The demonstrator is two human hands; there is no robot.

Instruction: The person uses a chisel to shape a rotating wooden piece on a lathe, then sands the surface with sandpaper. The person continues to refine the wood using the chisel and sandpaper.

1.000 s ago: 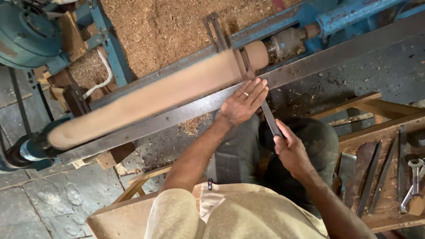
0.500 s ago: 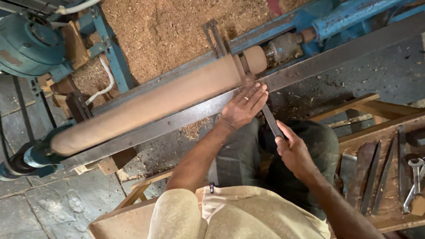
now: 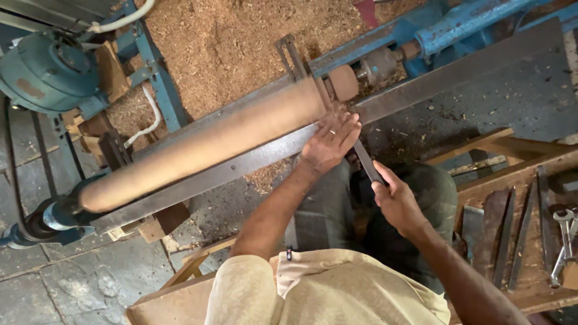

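Note:
A long round wooden workpiece [image 3: 205,144] is mounted on a blue wood lathe, running from lower left to upper right. My left hand [image 3: 330,141] lies flat over a dark metal chisel [image 3: 366,161], pressing it onto the long steel tool rest [image 3: 241,168] near the right end of the wood. My right hand [image 3: 396,198] grips the chisel's rear end, close to my knees. The chisel's tip is hidden under my left fingers.
A teal motor [image 3: 45,72] sits at the upper left. Sawdust [image 3: 235,42] covers the ground behind the lathe. The tailstock [image 3: 385,60] holds the wood's right end. Several chisels and a spanner [image 3: 563,241] lie on a wooden bench at the right.
The view has shifted slightly. Both hands keep the chisel against the right end of the wood; my left hand has edged a little along the rest.

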